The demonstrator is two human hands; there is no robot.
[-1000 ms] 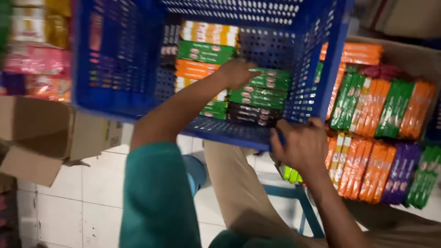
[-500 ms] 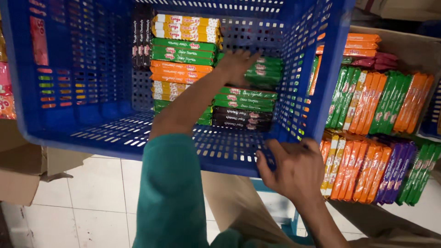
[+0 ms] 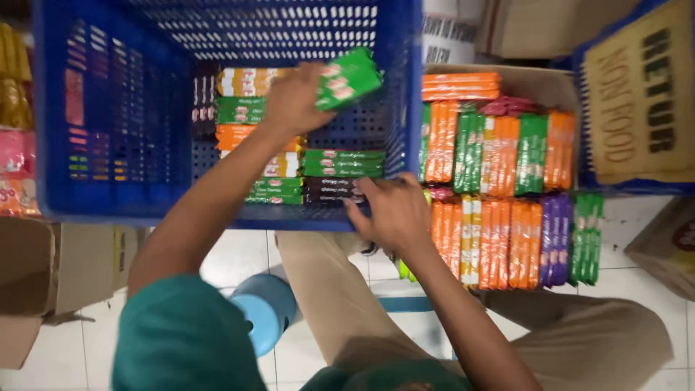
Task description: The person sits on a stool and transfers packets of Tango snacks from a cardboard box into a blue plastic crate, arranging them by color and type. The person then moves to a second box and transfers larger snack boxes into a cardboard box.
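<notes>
Left grip (image 3: pixel 293 98) is closed around a green snack packet (image 3: pixel 349 77), held tilted above the stacked packets (image 3: pixel 304 170) inside the blue plastic crate (image 3: pixel 108 108). Right grip (image 3: pixel 391 210) clasps the crate's near rim, fingers curled over the edge. Beside the crate, a cardboard box (image 3: pixel 507 152) holds upright orange, green and purple packets.
</notes>
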